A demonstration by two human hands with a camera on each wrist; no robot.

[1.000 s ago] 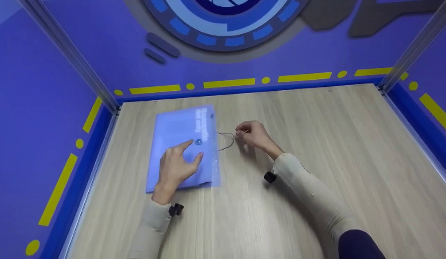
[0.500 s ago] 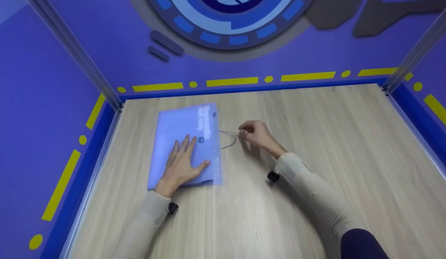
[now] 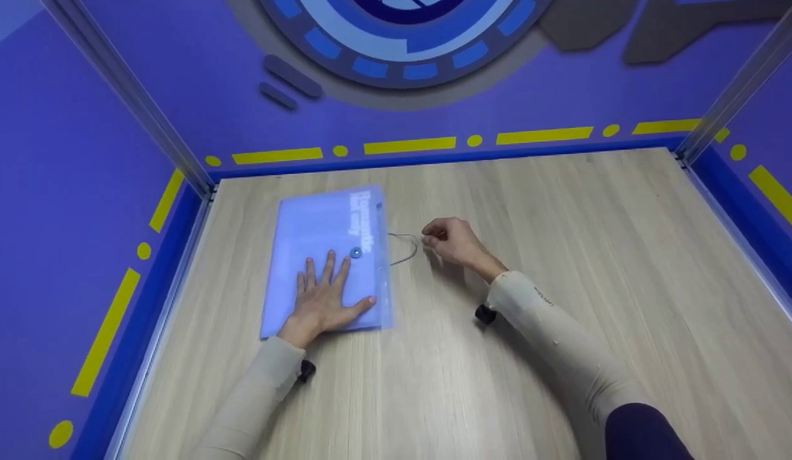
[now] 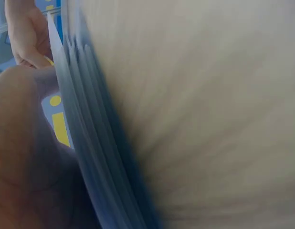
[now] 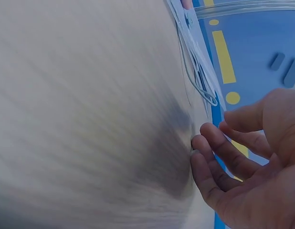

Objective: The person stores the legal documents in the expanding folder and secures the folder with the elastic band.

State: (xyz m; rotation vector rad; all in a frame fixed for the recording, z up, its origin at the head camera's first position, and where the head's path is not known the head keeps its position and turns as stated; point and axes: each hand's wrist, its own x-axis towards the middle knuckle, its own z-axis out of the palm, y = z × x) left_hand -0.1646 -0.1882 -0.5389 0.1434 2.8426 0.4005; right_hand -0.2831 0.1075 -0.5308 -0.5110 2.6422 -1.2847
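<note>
A translucent blue document folder [image 3: 293, 230] lies on the table with a round button [image 3: 356, 253] on its flap. Spread flat on the folder's lower part, my left hand [image 3: 322, 306] has its fingertips just left of the button. From the folder's right edge a thin elastic cord loop [image 3: 413, 246] sticks out over the table. My right hand [image 3: 458, 241] is beside the loop's end, fingers loosely bent. In the right wrist view the thumb and fingers stand apart with no cord between them, and the cord [image 5: 200, 88] hangs short of the fingertips.
The wooden tabletop [image 3: 530, 358] extends to the right of the folder and in front of it. Blue printed panels [image 3: 178, 83] with yellow marks wall the table at the back and both sides. Metal posts [image 3: 133, 96] stand at the back corners.
My left hand has gone from bent fingers near the button to lying flat and spread on the folder, a little lower. The right hand has stayed beside the cord loop.
</note>
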